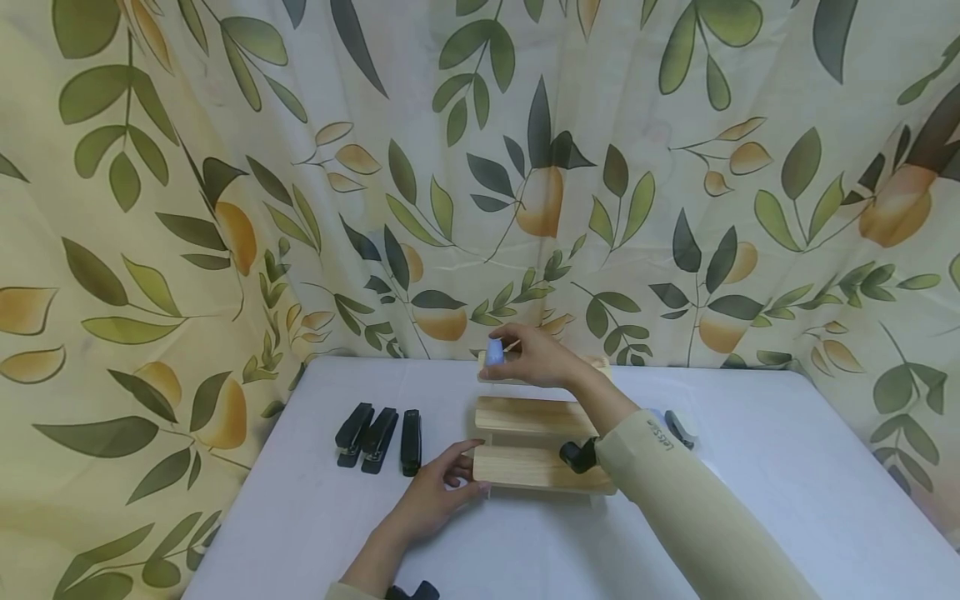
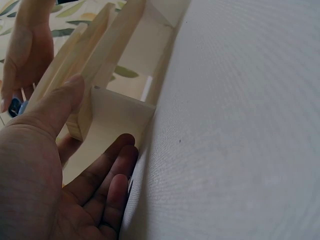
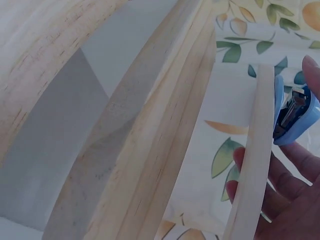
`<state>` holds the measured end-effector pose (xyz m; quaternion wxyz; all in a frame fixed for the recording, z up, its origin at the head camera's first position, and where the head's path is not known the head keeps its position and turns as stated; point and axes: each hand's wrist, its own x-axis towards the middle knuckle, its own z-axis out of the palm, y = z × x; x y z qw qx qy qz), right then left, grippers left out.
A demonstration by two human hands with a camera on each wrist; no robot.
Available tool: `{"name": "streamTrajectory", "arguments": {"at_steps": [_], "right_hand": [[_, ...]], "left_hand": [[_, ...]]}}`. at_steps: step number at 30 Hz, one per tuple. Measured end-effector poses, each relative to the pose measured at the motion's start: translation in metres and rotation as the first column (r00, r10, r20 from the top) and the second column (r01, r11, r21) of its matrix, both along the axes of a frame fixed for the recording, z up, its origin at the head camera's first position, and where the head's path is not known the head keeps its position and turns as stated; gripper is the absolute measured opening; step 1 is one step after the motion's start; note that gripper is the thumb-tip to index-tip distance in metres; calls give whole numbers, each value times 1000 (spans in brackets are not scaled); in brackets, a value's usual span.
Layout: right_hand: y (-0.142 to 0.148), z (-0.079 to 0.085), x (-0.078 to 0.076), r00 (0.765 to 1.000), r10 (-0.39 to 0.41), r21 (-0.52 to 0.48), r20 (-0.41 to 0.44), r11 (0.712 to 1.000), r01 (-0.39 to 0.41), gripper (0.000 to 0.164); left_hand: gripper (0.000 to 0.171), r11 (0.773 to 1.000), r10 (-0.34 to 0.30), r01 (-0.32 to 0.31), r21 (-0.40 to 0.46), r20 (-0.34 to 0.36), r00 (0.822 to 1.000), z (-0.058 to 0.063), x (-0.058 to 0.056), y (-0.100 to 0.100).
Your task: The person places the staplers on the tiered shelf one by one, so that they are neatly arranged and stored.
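A small blue stapler (image 3: 297,115) is held by my right hand (image 1: 536,357) over the top tier of a stepped wooden rack (image 1: 525,469), at the back of the table. In the right wrist view the stapler's metal inner part shows, close against the top board, and some fingertips reach past that board's other side. My left hand (image 1: 435,492) grips the left end of the rack's lowest board. The left wrist view shows its thumb on the board, one finger beneath and the other fingers curled beside the rack's pale side support (image 2: 122,107).
Three black staplers (image 1: 378,439) lie side by side on the white table (image 1: 300,533), left of the rack. To its right, a dark and whitish object (image 1: 681,428) is partly hidden by the right sleeve. A leaf-patterned curtain (image 1: 480,208) hangs behind the table.
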<state>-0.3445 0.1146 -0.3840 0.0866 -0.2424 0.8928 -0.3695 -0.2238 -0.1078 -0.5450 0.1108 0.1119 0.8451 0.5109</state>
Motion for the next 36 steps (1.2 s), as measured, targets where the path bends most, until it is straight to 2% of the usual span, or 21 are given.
{"name": "streamTrajectory", "arguments": {"at_steps": [14,24,36], "right_hand": [[13,3,1,999,-39,20,-33,999,39,78],[35,4,4,995,-86,54,-53,995,89,77],[61,6,7,993,-76,21,-90,997,79,73]], "left_hand": [[64,1000,5,-5,-5,4,1000,0,1,-1],[65,1000,10,-10,-6,13,1000,0,1,0],[64,1000,1,-1,-1,3,1000,-1,-1,-1]]}}
